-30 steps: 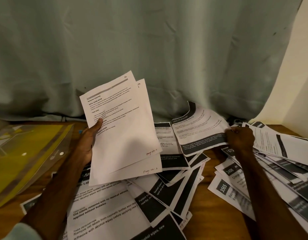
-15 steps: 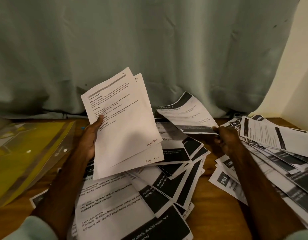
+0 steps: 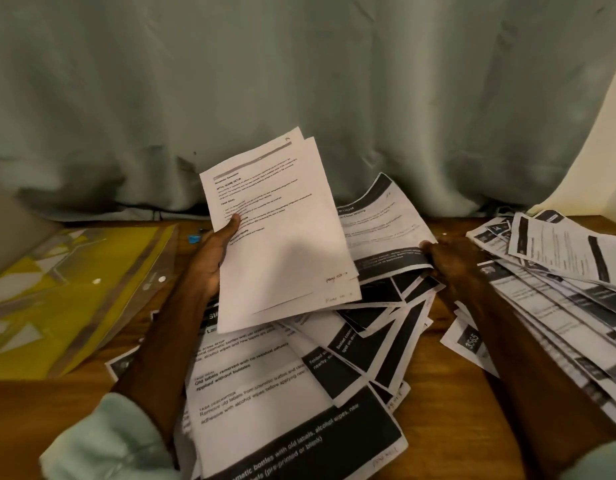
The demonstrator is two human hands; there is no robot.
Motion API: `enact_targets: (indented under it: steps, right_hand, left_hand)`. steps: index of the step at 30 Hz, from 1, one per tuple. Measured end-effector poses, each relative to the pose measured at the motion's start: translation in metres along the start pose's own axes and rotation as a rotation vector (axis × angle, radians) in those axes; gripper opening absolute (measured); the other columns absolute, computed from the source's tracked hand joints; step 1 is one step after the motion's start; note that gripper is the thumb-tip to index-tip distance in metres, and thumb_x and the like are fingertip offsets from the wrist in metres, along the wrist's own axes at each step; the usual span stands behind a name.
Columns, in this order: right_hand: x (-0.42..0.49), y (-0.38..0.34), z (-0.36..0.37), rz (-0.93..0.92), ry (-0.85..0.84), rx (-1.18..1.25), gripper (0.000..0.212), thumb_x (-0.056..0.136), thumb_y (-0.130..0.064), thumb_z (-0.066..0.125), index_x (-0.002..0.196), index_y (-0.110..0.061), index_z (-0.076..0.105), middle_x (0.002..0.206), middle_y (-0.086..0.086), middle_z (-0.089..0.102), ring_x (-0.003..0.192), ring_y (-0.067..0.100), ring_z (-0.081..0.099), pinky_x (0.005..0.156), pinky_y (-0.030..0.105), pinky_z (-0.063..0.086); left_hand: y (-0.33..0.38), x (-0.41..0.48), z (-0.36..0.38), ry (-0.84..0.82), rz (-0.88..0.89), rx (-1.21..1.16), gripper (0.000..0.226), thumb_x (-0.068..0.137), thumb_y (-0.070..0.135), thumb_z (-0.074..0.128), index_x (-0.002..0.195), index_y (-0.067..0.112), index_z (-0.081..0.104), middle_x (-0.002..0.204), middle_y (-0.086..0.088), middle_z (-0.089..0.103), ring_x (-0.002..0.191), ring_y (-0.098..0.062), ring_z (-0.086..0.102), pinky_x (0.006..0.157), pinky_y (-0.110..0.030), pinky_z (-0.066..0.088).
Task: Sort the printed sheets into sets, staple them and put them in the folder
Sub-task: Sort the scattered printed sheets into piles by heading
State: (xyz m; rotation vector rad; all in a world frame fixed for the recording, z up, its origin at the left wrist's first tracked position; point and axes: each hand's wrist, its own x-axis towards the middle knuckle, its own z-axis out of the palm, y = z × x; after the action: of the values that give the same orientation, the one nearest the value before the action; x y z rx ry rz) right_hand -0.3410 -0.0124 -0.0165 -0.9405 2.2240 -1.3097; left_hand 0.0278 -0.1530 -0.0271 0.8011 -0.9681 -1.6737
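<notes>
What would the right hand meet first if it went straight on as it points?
Probably the white sheets in the left hand: the right hand, gripping a dark-banded sheet, points left at them. Depth is unclear.

Sheet pile (image 3: 559, 317) blurred (cut off at edge).

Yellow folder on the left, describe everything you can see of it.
The yellow folder looks like translucent plastic, with a clearer flap edge carrying two pale snap studs. It lies on the wooden table at the left, angled away, with glare patches across its surface. Whether it holds any sheets cannot be told. The left hand is beside it, seemingly not touching.
</notes>
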Motion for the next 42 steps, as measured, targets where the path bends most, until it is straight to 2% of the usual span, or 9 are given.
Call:
enact_targets:
  steps: [13, 18, 22, 25, 28, 31, 33, 39, 42]
  right_hand:
    - [-0.04, -0.01, 0.017, -0.108, -0.199, -0.031, 0.029, 0.101, -0.026, 0.059, 0.128, -0.015, 0.06, 0.126, 0.009, 0.066, 0.1, 0.024, 0.067, 0.059, 0.025, 0.052]
    - [-0.061, -0.029, -0.004, -0.273, -0.244, -0.462, 0.019, 0.101, -0.018, 0.057, 0.097, -0.001, 0.065, 0.095, 0.014, 0.067, 0.07, 0.017, 0.056, 0.062, 0.025, 0.041]
    - [-0.101, -0.034, -0.04, -0.239, -0.154, 0.074, 0.059, 0.102, -0.06, 0.041, 0.091, -0.009, 0.069, 0.089, 0.009, 0.068, 0.081, 0.027, 0.065, 0.068, 0.031, 0.048]
    - [-0.142, -0.034, -0.069, 0.004, -0.486, 0.503, 0.073, 0.088, -0.081, 0.034, 0.108, -0.022, 0.071, 0.105, 0.004, 0.074, 0.093, 0.026, 0.071, 0.075, 0.033, 0.054]
    - [-0.17, -0.013, -0.093, -0.073, -0.492, 0.402, 0.03, 0.095, -0.053, 0.059, 0.116, -0.033, 0.069, 0.102, -0.013, 0.077, 0.089, 0.008, 0.075, 0.078, 0.031, 0.058]
    - [-0.184, 0.008, -0.105, -0.026, -0.42, 0.368, 0.029, 0.087, -0.022, 0.077, 0.116, -0.018, 0.07, 0.103, -0.004, 0.078, 0.09, 0.019, 0.076, 0.08, 0.037, 0.059]
    - [-0.195, 0.015, -0.106, 0.025, -0.403, 0.39, 0.019, 0.089, -0.01, 0.074, 0.106, -0.014, 0.069, 0.088, -0.006, 0.079, 0.073, 0.012, 0.076, 0.06, 0.024, 0.059]
    - [-0.208, 0.024, -0.082, -0.02, -0.506, 0.362, 0.031, 0.089, -0.012, 0.073, 0.119, -0.013, 0.068, 0.108, 0.003, 0.077, 0.094, 0.022, 0.076, 0.07, 0.027, 0.06]
    - [-0.196, 0.022, -0.081, -0.042, -0.408, 0.324, 0.024, 0.088, -0.005, 0.073, 0.11, -0.015, 0.071, 0.108, 0.005, 0.076, 0.086, 0.015, 0.076, 0.07, 0.025, 0.059]
  left_hand:
    - [0.036, -0.043, 0.074, -0.066, 0.029, 0.165, 0.041, 0.096, 0.03, 0.069, 0.132, 0.011, 0.065, 0.123, -0.009, 0.073, 0.107, -0.027, 0.073, 0.08, -0.039, 0.062]
    - [0.042, -0.084, 0.088, -0.092, -0.012, 0.245, 0.035, 0.096, 0.027, 0.069, 0.126, 0.01, 0.069, 0.117, -0.01, 0.075, 0.1, -0.027, 0.075, 0.075, -0.037, 0.062]
    - [0.018, -0.126, 0.099, -0.117, -0.058, 0.251, 0.037, 0.095, 0.022, 0.07, 0.128, 0.006, 0.067, 0.12, -0.015, 0.073, 0.105, -0.031, 0.073, 0.085, -0.043, 0.062]
    - [-0.011, -0.156, 0.116, -0.099, -0.011, 0.35, 0.038, 0.094, 0.022, 0.072, 0.128, 0.007, 0.067, 0.12, -0.01, 0.074, 0.112, -0.029, 0.07, 0.1, -0.045, 0.055]
    - [-0.038, -0.183, 0.133, -0.121, 0.001, 0.377, 0.034, 0.094, 0.019, 0.072, 0.126, 0.009, 0.067, 0.117, -0.006, 0.075, 0.108, -0.025, 0.072, 0.096, -0.04, 0.058]
    - [-0.054, -0.205, 0.138, -0.137, 0.028, 0.48, 0.022, 0.092, 0.022, 0.075, 0.113, 0.025, 0.069, 0.11, 0.004, 0.076, 0.101, -0.015, 0.073, 0.09, -0.036, 0.06]
    - [-0.059, -0.214, 0.131, -0.152, 0.004, 0.491, 0.025, 0.092, 0.025, 0.075, 0.115, 0.024, 0.069, 0.111, 0.002, 0.077, 0.1, -0.016, 0.074, 0.085, -0.037, 0.061]
    - [-0.043, -0.227, 0.095, -0.15, 0.023, 0.617, 0.015, 0.099, 0.029, 0.064, 0.115, 0.029, 0.065, 0.104, 0.01, 0.076, 0.092, -0.011, 0.074, 0.063, -0.023, 0.059]
    - [-0.034, -0.223, 0.078, -0.181, 0.042, 0.646, 0.019, 0.102, 0.027, 0.061, 0.117, 0.017, 0.067, 0.106, 0.0, 0.077, 0.089, -0.022, 0.076, 0.068, -0.035, 0.063]
